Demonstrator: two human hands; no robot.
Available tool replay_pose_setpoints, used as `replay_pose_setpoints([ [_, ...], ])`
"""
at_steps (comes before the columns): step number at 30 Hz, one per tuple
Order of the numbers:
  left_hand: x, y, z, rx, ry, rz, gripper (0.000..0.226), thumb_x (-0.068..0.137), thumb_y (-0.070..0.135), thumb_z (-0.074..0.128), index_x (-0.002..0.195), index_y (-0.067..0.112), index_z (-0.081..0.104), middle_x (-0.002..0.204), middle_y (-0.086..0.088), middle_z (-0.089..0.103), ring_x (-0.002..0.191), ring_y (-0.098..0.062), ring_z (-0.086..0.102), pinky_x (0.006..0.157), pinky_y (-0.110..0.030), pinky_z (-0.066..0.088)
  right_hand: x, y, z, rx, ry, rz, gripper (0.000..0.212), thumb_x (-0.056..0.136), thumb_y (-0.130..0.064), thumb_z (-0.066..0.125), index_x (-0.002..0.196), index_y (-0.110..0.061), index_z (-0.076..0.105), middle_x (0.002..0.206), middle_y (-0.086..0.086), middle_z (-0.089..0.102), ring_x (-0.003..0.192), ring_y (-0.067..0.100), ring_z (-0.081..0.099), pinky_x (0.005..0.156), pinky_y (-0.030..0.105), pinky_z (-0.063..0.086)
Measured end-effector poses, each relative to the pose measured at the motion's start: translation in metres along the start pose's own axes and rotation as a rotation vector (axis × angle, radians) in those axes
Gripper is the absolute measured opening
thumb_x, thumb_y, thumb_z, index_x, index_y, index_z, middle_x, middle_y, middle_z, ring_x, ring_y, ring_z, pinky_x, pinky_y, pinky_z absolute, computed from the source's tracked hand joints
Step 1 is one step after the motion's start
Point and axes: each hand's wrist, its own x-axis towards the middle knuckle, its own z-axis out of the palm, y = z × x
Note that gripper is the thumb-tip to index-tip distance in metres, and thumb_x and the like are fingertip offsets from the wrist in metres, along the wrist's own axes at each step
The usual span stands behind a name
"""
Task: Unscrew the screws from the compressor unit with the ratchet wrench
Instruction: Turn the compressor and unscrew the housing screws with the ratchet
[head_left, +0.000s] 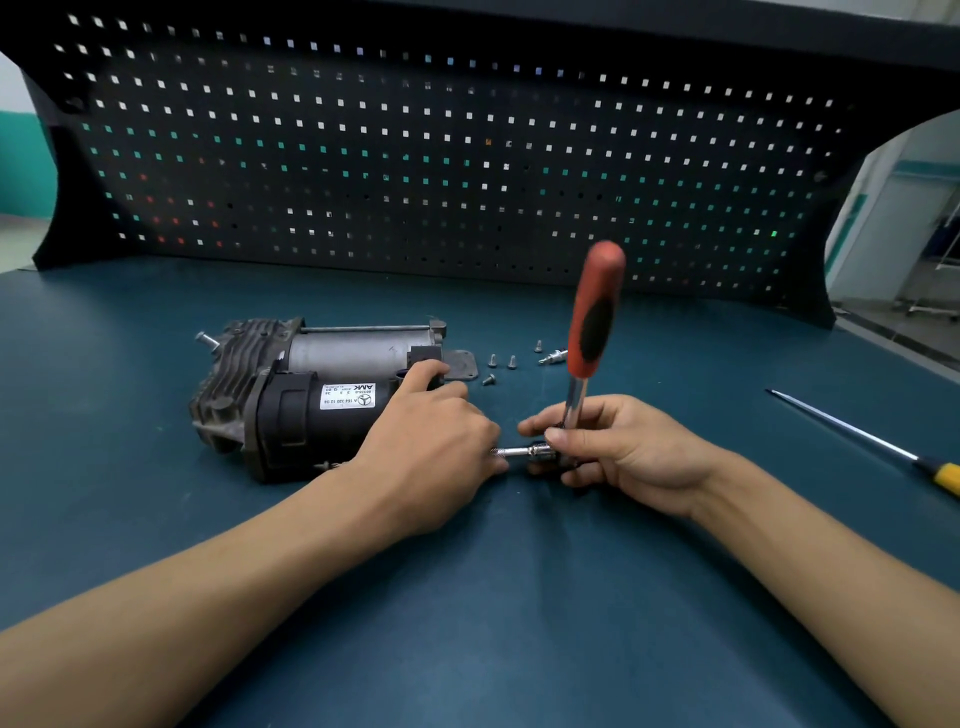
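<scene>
Nearest, over the matte blue surface (519, 597), the right hand (618, 452) pinches the ratchet wrench (595, 312) low on its chrome neck, with the red grip standing up and a slim extension bar aimed at the compressor (291, 410). The left hand (431, 441) curls over that end, bracing it. The compressor lies on its side left of centre. It's finned cast metal plus black plastic, probably heavy and stiff, so I'd hold the body. A few loose screws (501, 362) sit just behind it, with a pegboard (415, 156) beyond.

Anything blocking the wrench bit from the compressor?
Nothing visible. The bit runs left from the wrench in the right hand and vanishes behind the left hand holding the compressor; its tip is hidden.
</scene>
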Motion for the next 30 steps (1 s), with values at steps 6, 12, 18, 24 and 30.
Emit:
replay_pose_setpoints([
  [6,0.0008,0.0013,-0.0022,0.002,-0.002,-0.008,0.044,0.098,0.057,0.036,0.094,0.026,0.066,0.094,0.009,0.070,0.103,-0.014,0.054,0.106,-0.033,0.007,-0.0006,-0.0026,0.0029,0.024,0.025,0.028,0.031,0.072,-0.029,0.078,0.099,-0.013,0.078,0.097,0.005,0.076,0.084,0.022,0.073,0.060,0.022,0.056],
  [12,0.0004,0.0019,-0.0029,-0.005,-0.001,-0.017,0.044,0.097,0.058,0.037,0.096,0.026,0.067,0.095,0.009,0.070,0.106,-0.014,0.053,0.107,-0.033,0.006,0.0012,-0.0043,0.0075,0.038,0.040,0.054,0.030,0.068,-0.044,0.077,0.087,-0.022,0.080,0.109,0.006,0.076,0.080,0.026,0.074,0.053,0.020,0.053],
  [18,-0.0001,0.0025,-0.0040,-0.029,0.006,-0.025,0.041,0.097,0.059,0.040,0.093,0.027,0.066,0.091,0.009,0.069,0.106,-0.014,0.053,0.107,-0.033,0.006,0.0048,-0.0033,0.0050,0.083,0.071,0.124,0.042,0.074,-0.041,0.070,0.102,-0.010,0.067,0.104,0.012,0.076,0.066,0.029,0.073,0.043,0.021,0.051],
  [24,0.0009,0.0022,-0.0042,-0.040,0.015,-0.027,0.042,0.096,0.059,0.041,0.095,0.027,0.068,0.091,0.008,0.069,0.106,-0.014,0.053,0.108,-0.033,0.007,0.0035,-0.0045,0.0014,0.065,0.022,0.128,0.050,0.071,-0.035,0.076,0.110,-0.007,0.062,0.111,0.012,0.074,0.070,0.030,0.074,0.046,0.021,0.052],
  [30,-0.0006,0.0018,-0.0038,-0.049,0.011,-0.025,0.042,0.095,0.059,0.042,0.094,0.026,0.068,0.089,0.008,0.069,0.106,-0.014,0.053,0.109,-0.033,0.007,0.0044,-0.0038,0.0004,0.035,0.024,0.142,0.053,0.071,-0.035,0.076,0.111,-0.004,0.060,0.101,0.011,0.075,0.066,0.029,0.073,0.044,0.020,0.051],
])
